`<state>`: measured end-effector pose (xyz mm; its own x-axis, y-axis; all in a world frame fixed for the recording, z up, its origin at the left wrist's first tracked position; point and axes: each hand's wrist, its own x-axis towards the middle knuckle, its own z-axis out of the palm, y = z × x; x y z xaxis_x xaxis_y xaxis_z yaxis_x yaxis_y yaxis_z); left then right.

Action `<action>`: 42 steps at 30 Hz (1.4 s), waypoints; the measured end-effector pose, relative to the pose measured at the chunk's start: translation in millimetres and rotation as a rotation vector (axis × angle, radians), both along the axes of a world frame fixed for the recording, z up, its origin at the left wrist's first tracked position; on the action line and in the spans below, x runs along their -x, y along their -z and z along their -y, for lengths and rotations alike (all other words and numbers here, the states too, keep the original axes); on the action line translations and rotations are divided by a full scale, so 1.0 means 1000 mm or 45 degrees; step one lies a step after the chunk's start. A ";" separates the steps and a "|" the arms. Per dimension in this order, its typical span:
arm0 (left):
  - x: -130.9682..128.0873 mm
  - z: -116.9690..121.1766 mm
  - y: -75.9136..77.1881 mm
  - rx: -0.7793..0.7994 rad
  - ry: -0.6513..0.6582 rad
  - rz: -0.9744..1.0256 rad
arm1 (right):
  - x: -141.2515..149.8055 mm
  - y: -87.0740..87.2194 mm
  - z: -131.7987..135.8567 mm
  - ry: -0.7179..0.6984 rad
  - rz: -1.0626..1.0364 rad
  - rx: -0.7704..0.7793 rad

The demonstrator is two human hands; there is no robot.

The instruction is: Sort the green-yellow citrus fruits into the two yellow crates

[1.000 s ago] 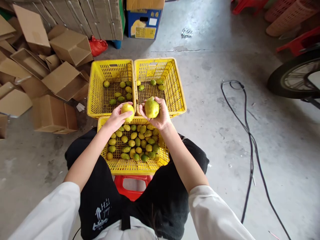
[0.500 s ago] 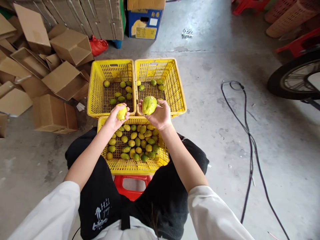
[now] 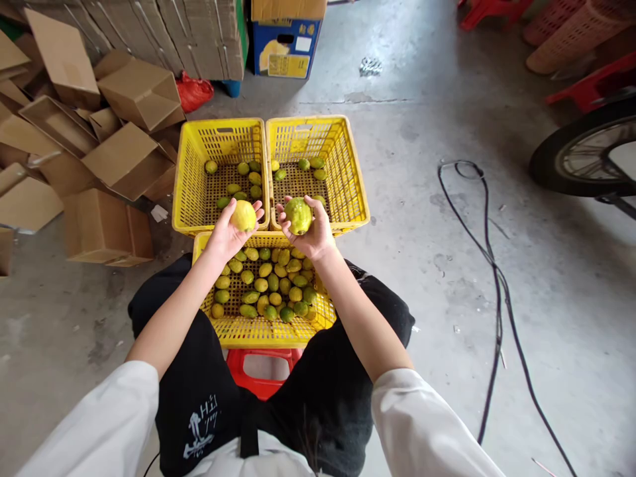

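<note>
My left hand (image 3: 226,233) holds a yellow lemon (image 3: 243,216), its fingers curled round the sides and the fruit's face turned up. A greener, bumpy lemon (image 3: 299,216) rests in my right hand (image 3: 319,237), gripped by thumb and fingers. Both hands hover over the line where three yellow crates meet. Below them, the near crate (image 3: 278,339) contains many green and yellow lemons. Several lemons lie in the far left crate (image 3: 191,156), and several more in the far right crate (image 3: 350,172), partly hidden by my right hand.
Under the near crate is a red plastic stool (image 3: 240,374). Open cardboard boxes (image 3: 112,225) are piled at the left, beside a red bag (image 3: 193,91). A blue box (image 3: 263,50) stands behind. On the right are a black cable (image 3: 497,271) and a wheel (image 3: 549,156).
Both lemons have turned in my hands, showing other sides. The left fingers have opened out somewhat around the yellow lemon. The crates have stayed in place.
</note>
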<state>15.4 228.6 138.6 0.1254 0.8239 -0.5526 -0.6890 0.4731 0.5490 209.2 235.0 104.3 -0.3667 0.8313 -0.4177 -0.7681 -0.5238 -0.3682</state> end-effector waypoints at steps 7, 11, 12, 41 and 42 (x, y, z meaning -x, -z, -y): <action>0.004 0.002 0.002 -0.028 0.001 0.061 | 0.003 -0.002 0.004 0.092 0.000 -0.029; 0.004 0.002 -0.002 0.027 -0.072 0.010 | 0.008 -0.007 0.006 0.075 0.033 -0.034; 0.004 0.002 -0.003 0.037 -0.082 -0.004 | 0.010 -0.008 0.006 0.060 0.043 -0.038; 0.003 0.001 0.003 0.054 0.050 -0.039 | 0.012 -0.022 0.009 0.131 -0.004 -0.079; 0.003 0.000 0.002 0.043 0.061 -0.040 | 0.011 -0.023 0.010 0.150 -0.009 -0.067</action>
